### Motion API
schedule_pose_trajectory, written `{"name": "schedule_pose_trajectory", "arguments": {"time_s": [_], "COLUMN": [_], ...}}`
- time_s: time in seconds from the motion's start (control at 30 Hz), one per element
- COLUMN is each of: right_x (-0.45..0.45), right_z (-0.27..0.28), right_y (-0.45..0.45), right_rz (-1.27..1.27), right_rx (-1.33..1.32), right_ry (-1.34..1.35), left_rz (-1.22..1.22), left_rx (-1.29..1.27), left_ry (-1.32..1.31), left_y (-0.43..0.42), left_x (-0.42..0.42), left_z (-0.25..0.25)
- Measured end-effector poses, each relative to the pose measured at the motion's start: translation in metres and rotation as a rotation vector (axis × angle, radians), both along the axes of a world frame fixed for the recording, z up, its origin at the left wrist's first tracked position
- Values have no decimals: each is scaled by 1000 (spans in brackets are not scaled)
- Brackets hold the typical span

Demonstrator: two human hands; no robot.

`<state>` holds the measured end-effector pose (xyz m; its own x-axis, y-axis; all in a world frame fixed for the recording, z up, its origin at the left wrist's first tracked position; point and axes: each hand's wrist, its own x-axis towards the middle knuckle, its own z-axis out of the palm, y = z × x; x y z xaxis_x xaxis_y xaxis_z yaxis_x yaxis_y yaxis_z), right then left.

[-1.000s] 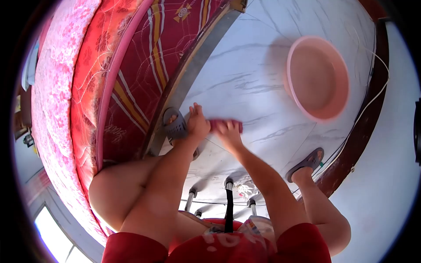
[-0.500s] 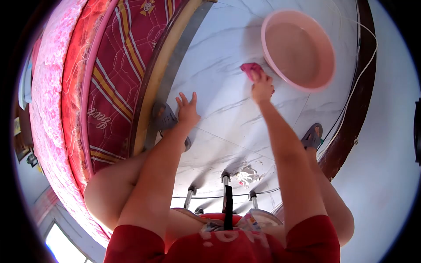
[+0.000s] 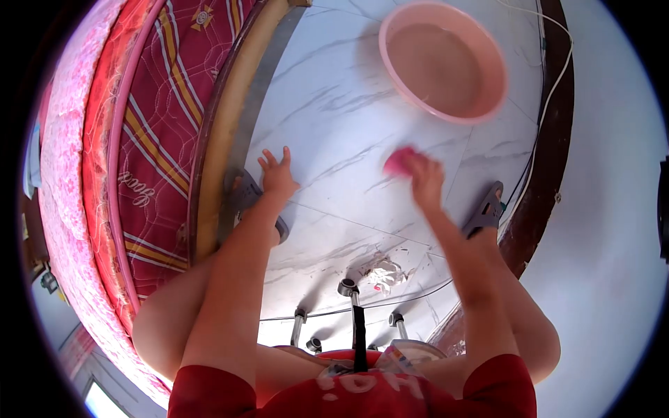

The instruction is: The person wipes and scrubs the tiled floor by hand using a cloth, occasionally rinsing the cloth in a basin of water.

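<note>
My right hand (image 3: pixel 427 180) is closed on a bright pink cloth (image 3: pixel 399 161), low over the marbled floor tiles (image 3: pixel 334 139); both are blurred by motion. Beyond it stands a pink basin (image 3: pixel 496 104) with murky water (image 3: pixel 435 66) inside. Nothing is in my left hand (image 3: pixel 278 175), whose fingers are spread, beside my grey sandal (image 3: pixel 245 194) near the bed's edge. Whether it touches the floor I cannot tell.
To the left is a bed with a wooden rail (image 3: pixel 221 125) and dark red patterned fabric (image 3: pixel 157 160). A white cable (image 3: pixel 550 97) runs along the right wall. Crumpled white scraps (image 3: pixel 385 274) lie near wheeled chair legs (image 3: pixel 348 286) under me. My other sandal (image 3: pixel 486 209) is at right.
My right hand has drawn the pink cloth back towards me, away from the basin. The whole view has shifted slightly; my left hand stays spread in about the same place.
</note>
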<state>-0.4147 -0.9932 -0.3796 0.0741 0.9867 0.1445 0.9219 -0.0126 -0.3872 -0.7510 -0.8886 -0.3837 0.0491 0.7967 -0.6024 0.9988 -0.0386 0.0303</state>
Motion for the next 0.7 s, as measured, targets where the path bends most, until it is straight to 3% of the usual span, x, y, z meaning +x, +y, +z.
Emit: {"name": "schedule_pose_trajectory", "arguments": {"time_s": [0.13,0.2,0.33,0.4,0.47,0.53,0.57,0.6,0.67,0.7], "right_x": [48,11,-92,-100,-87,-38,-16,10,50,38], "right_z": [-23,-42,-23,-13,4,-14,-15,-18,-25,2], "right_y": [75,54,-48,-87,-81,-49,-34,-7,44,75], "right_rz": [-440,-373,183,458,266,-89,-293,-454,-768,-958], "right_rx": [-203,-201,-303,-256,-298,-231,2,5,-57,-264], "right_ry": [-88,-313,-201,264,285,511,323,195,83,84], "left_rz": [-33,-26,-2,58,52,50,35,24,39,50], "left_rx": [19,0,9,1,17,13,31,51,34,21], "left_ry": [22,36,2,-8,-11,-12,-5,3,-15,-30], "left_y": [0,1,0,2,2,-1,-3,-3,-2,0], "left_x": [1,0,2,4,3,2,1,0,1,1], "left_z": [-1,-1,1,5,3,-2,-3,-3,2,3]}}
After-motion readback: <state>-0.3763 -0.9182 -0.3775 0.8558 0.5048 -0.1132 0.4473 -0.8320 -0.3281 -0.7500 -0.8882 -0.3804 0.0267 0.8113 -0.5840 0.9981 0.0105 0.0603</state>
